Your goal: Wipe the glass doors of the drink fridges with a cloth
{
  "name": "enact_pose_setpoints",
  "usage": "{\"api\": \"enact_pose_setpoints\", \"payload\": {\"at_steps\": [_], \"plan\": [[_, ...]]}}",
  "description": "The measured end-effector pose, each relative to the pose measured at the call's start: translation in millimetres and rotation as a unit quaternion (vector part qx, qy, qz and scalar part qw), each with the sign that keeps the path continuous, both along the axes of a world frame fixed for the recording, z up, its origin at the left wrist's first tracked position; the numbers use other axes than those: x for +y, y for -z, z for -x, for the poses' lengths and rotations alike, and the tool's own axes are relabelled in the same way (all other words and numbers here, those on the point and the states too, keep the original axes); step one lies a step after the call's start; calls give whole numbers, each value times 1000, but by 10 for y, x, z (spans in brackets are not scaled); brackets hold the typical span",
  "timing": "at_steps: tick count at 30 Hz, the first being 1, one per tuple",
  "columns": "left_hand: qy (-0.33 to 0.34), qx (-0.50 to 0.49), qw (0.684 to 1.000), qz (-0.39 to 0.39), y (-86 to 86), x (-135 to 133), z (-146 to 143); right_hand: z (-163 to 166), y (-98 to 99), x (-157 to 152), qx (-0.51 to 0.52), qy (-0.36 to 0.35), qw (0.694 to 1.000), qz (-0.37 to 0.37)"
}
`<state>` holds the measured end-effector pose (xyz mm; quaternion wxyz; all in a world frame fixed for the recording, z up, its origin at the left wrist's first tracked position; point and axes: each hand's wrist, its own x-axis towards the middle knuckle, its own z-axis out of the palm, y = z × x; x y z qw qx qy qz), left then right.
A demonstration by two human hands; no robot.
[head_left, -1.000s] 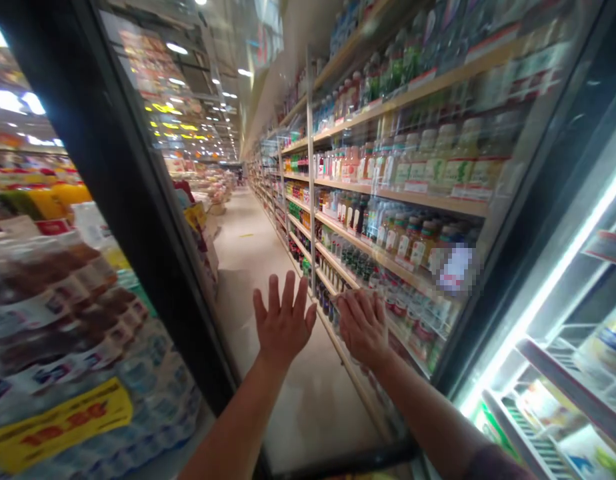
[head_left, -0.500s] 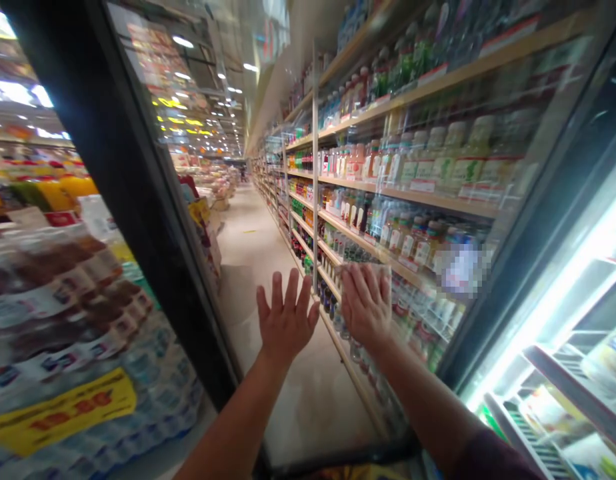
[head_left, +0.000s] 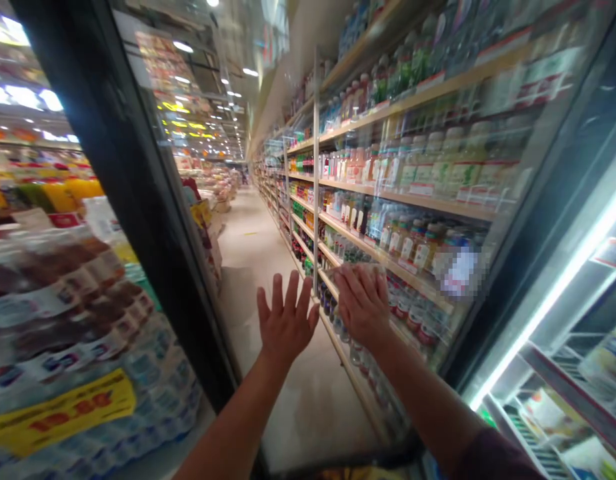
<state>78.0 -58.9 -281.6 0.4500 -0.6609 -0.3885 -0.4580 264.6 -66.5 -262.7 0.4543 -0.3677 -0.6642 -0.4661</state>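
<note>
Left hand [head_left: 287,327]: was raised, back to camera, fingers straight and spread, thumb angled toward the right hand [head_left: 364,307].
Right hand: leaned left, fingers close together; palm was hidden.
Left forearm [head_left: 248,407]: slanted up rightward.
Right forearm [head_left: 424,400]: slanted up leftward.
Hands: were near each other, not touching.

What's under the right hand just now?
Under the right hand, a pale, thin sheet, perhaps a cloth, peeks out past its far edge, with the glass door behind. The hand covers the rest, along with the glass beneath.
</note>
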Motion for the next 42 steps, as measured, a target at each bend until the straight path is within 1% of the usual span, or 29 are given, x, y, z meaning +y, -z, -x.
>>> {"api": "enact_pose_setpoints", "payload": {"at_steps": [4, 5, 6, 8, 11, 12, 13, 15, 17, 19, 20, 22, 24, 26, 27, 29, 31, 33, 34, 36, 37, 39, 40, 41, 42], "plan": [[1, -3, 1000, 4, 4, -1, 1, -8, -411, 29, 67, 22, 998, -2], [1, -3, 1000, 6, 8, 0, 2, 11, -472, 34, 85, 27, 996, -1], [1, -4, 1000, 9, 12, 1, 2, 36, -488, 33, 96, 27, 995, -2], [0, -4, 1000, 11, 20, 3, 4, 95, -390, 17, 92, 24, 995, 1], [0, -2, 1000, 7, 31, 7, 9, 128, -134, -19, 22, 8, 1000, 12], [1, -1, 1000, 8, 35, 8, 12, 106, -92, -26, -1, 3, 1000, 14], [1, 0, 1000, 11, 39, 10, 16, 64, -91, -26, -16, 0, 1000, 14], [0, 0, 1000, 18, 45, 12, 23, -76, -200, -5, -2, 9, 1000, 15], [-1, -1, 1000, 19, 45, 10, 25, -255, -372, 32, 60, 31, 998, 9], [-1, -2, 1000, 15, 36, 2, 17, -409, -471, 61, 130, 54, 990, -4], [-1, -2, 1000, 12, 30, -2, 11, -456, -465, 67, 157, 63, 986, -10], [-2, -3, 1000, 5, 18, -11, -4, -473, -348, 60, 182, 77, 980, -13], [-3, -2, 1000, 0, 11, -17, -14, -414, -176, 35, 163, 80, 983, -5], [-5, -1, 1000, -1, 9, -17, -15, -350, -83, 10, 112, 70, 991, 5], [-5, -1, 1000, -1, 9, -15, -13, -340, -94, 5, 88, 64, 994, 8], [-2, -1, 1000, 1, 13, -9, -4, -382, -218, 15, 76, 62, 995, 10], [-1, -4, 1000, 3, 19, -3, 5, -484, -389, 46, 129, 70, 989, 4], [-1, -6, 1000, 5, 27, 1, 10, -567, -472, 73, 207, 78, 975, -3], [-3, -6, 1000, 6, 31, 2, 10, -575, -454, 77, 238, 79, 968, -6], [-5, -7, 1000, 7, 39, 2, 8, -504, -314, 64, 256, 77, 964, -6], [-5, -5, 1000, 7, 41, 0, 7, -436, -218, 47, 233, 72, 970, 1], [-6, -4, 1000, 9, 41, -3, 4, -289, -67, 7, 148, 55, 987, 16], [-6, -4, 1000, 11, 39, -5, 4, -238, -45, -10, 100, 46, 994, 22], [-6, -3, 1000, 11, 35, -6, 5, -216, -67, -20, 61, 38, 997, 24], [-6, -1, 1000, 11, 31, -7, 7, -229, -132, -21, 42, 35, 998, 21]]}}
